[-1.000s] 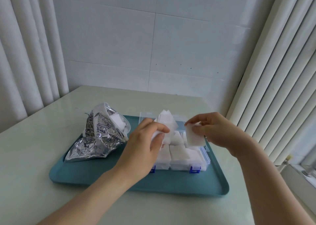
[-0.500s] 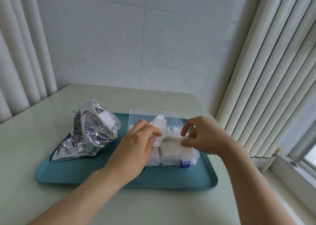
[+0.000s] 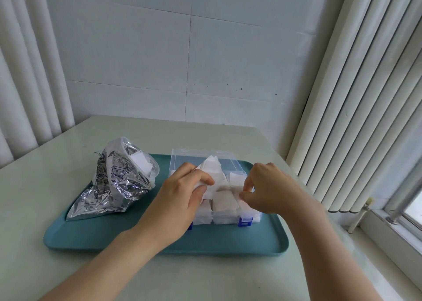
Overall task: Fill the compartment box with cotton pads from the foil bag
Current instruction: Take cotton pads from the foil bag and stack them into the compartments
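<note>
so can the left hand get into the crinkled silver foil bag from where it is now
Probably, but not at once: nothing lies between the left hand and the crinkled silver foil bag, whose mouth faces it, yet that hand grips a stack of white cotton pads.

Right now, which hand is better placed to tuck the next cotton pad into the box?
The right hand, probably: it sits over the compartment box beside the stack of cotton pads, while the left hand is busy gripping that stack.

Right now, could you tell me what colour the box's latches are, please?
Blue; the latches show best in the head view.
</note>
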